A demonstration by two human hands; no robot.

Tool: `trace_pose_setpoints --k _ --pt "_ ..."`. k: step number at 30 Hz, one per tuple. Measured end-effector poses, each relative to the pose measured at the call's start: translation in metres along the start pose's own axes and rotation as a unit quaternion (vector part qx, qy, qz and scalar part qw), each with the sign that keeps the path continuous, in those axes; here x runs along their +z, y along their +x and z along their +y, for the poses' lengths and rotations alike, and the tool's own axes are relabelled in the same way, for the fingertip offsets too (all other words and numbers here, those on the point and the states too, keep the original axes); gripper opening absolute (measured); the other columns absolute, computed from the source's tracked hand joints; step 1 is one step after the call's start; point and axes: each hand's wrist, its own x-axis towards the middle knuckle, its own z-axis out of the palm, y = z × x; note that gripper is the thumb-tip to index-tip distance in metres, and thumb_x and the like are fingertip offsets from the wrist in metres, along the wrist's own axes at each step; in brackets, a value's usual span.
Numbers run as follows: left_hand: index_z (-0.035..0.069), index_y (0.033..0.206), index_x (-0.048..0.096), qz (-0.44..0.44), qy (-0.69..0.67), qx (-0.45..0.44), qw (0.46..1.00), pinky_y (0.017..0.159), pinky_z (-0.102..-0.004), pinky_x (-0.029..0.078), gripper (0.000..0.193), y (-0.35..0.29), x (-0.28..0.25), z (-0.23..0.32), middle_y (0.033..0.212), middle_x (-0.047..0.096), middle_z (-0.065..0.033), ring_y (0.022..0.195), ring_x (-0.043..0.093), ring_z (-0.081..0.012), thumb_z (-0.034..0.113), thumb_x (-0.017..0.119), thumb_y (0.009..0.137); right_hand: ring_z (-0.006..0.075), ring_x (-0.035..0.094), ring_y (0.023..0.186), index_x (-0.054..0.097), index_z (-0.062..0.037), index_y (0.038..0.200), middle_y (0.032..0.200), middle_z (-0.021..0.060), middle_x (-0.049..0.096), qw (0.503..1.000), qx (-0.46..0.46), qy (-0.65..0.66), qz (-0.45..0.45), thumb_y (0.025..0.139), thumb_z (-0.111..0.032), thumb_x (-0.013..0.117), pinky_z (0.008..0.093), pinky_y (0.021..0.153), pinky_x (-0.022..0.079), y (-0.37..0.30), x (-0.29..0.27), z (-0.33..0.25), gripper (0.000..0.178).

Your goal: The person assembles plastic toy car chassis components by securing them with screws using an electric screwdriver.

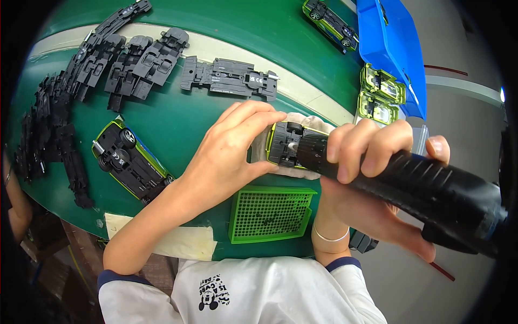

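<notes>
An upside-down toy car (280, 147) with a black underside and yellow-green edges rests on a pale cloth pad (306, 120). The thumb and fingers of my left hand (229, 143) grip one end of it. My right hand (371, 144) is wrapped round a black electric screwdriver (437, 186), held slanting down to the left. Its nose meets the car's underside, and the bit's tip is hidden. Below the pad lies a green perforated tray (270, 237) with small dark pieces, probably screws, in it. To the left is another overturned toy car (132, 164).
Black car chassis plates (232, 78) lie in a row and heap along the left. A blue bin (391, 46) stands at far right, beside yellow-green car shells (380, 86). Another overturned car (332, 24) lies at the back. Another person's arm (17, 200) shows at the left edge.
</notes>
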Motion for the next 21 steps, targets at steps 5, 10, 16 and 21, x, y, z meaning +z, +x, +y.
trace_pose_setpoints --k 5,10,16,21 --pt "0.004 0.114 0.058 0.015 0.014 0.015 1.000 0.087 -0.0356 0.048 0.067 0.000 0.000 0.003 0.109 0.057 -0.0118 0.100 0.057 -0.0288 0.000 0.082 0.052 0.0166 0.047 0.053 0.032 -0.0106 0.134 0.079 0.0085 0.046 1.000 -0.001 -0.017 0.018 0.070 -0.084 0.043 0.0337 0.051 0.043 -0.001 0.001 0.006 0.098" --pt "-0.002 0.110 0.056 -0.026 -0.086 -0.181 0.979 0.080 -0.0271 0.050 0.052 -0.006 -0.008 0.020 0.103 0.059 -0.0094 0.087 0.059 -0.0147 -0.001 0.079 0.064 0.0164 0.046 0.052 0.032 -0.0105 0.134 0.079 0.0085 0.046 0.999 0.008 -0.016 0.033 0.071 -0.084 0.041 0.0333 0.051 0.043 -0.003 0.002 0.006 0.097" --pt "-0.006 0.116 0.053 -0.076 -0.289 -0.315 0.901 0.086 -0.0260 0.049 0.041 -0.005 -0.021 0.028 0.105 0.059 -0.0077 0.093 0.058 -0.0129 -0.004 0.068 0.077 0.0171 0.047 0.053 0.033 -0.0104 0.134 0.078 0.0085 0.046 1.000 0.000 -0.022 0.017 0.071 -0.083 0.043 0.0343 0.052 0.043 -0.002 0.000 0.006 0.097" --pt "-0.005 0.123 0.051 -0.096 -0.306 -0.297 0.899 0.094 -0.0287 0.045 0.044 -0.012 -0.027 0.032 0.112 0.057 -0.0088 0.104 0.056 -0.0150 -0.006 0.062 0.081 0.0182 0.048 0.055 0.032 -0.0103 0.135 0.079 0.0087 0.046 1.000 0.002 -0.014 0.003 0.070 -0.083 0.047 0.0357 0.054 0.044 -0.001 -0.001 0.006 0.098"
